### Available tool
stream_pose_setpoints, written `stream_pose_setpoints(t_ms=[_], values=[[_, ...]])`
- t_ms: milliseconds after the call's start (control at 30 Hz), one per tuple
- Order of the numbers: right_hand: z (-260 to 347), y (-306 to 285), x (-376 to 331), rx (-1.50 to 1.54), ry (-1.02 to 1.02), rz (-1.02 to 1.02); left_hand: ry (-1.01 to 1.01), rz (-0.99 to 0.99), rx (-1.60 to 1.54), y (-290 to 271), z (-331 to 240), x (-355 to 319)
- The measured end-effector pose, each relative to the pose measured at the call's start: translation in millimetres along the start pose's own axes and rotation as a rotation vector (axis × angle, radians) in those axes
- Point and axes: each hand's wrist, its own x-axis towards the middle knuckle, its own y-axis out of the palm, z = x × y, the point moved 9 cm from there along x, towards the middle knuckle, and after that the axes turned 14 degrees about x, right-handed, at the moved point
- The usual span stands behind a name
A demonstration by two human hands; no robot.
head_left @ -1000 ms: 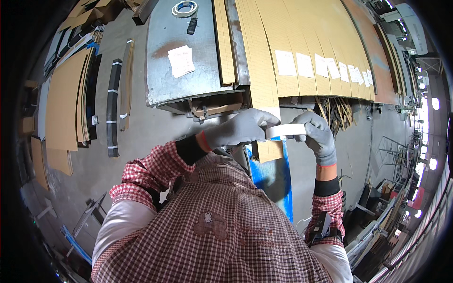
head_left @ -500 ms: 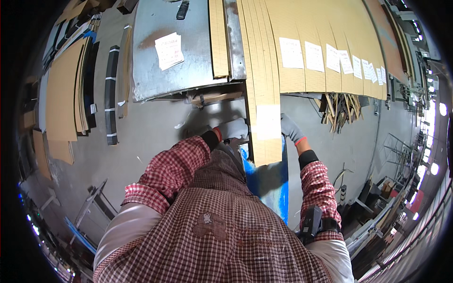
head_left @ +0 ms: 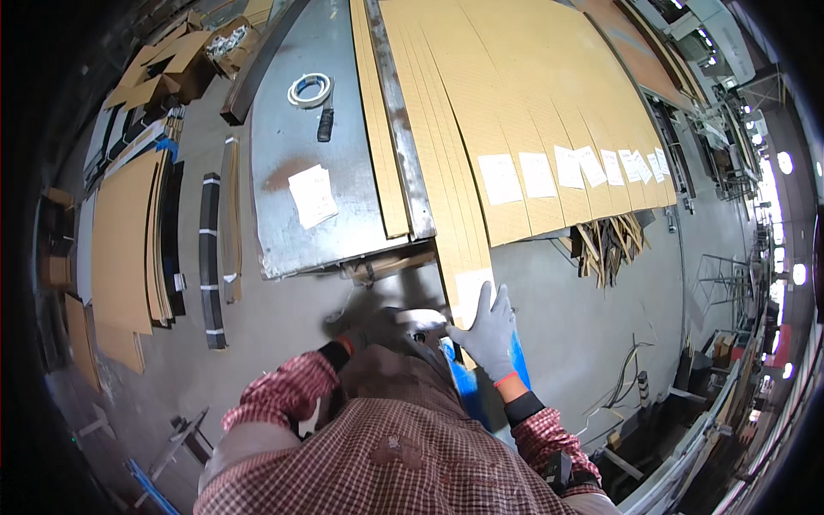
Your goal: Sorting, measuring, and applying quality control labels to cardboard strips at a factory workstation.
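Here — right hand [head_left: 489, 330] flat on white label [head_left: 471, 290], cardboard strip [head_left: 446, 172].

From my feed I see my own torso filling the lower middle of the view in a red-and-white checked shirt [head_left: 386, 463] with long sleeves, the small plaid pattern running over shoulders and both arms. My right hand [head_left: 489, 330] wears a light grey knitted glove with a thin red band at its wrist edge, and below it a black cuff wraps the forearm before the checked sleeve begins. My left hand [head_left: 382, 330] wears a grey glove too, darker in shadow, with a red edge and a black cuff at the wrist. A small dark device sits on my right sleeve near the elbow.
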Motion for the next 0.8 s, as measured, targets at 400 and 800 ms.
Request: stream_pose_setpoints(t_ms=[400, 800], values=[[33.3, -56.4, 30.9, 0.111, -0.163, 0.444, -0.454, 0.314, 0.460, 103.6, 3.1, 82.2], [-152.2, 12.2, 129.4, -0.268, -0.293, 0.403, -0.568, -0.040, 0.146, 34.4, -29.5, 77.8]])
